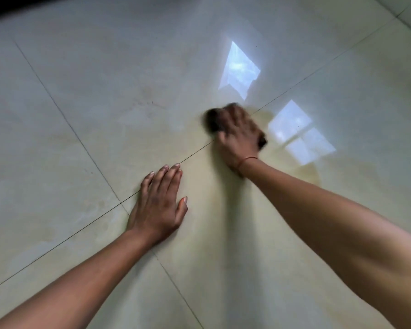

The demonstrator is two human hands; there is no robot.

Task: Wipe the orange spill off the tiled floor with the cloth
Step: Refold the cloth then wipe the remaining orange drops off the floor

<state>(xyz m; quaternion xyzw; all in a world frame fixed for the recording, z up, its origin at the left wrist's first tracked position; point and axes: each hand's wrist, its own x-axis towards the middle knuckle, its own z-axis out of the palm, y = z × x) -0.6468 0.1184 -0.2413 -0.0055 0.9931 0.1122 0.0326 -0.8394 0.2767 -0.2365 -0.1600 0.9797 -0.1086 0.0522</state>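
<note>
Pressing a dark cloth onto the tiled floor, the right hand sits on a grout line. Motion blur hides whether its fingers curl round the cloth or lie flat on it. The left hand is open, palm down, bracing on the floor well apart from the cloth. The orange spill lies as a faint film just right of the right hand, its edge curving towards the right forearm. I judge the next stroke should go rightward. No container shows.
</note>
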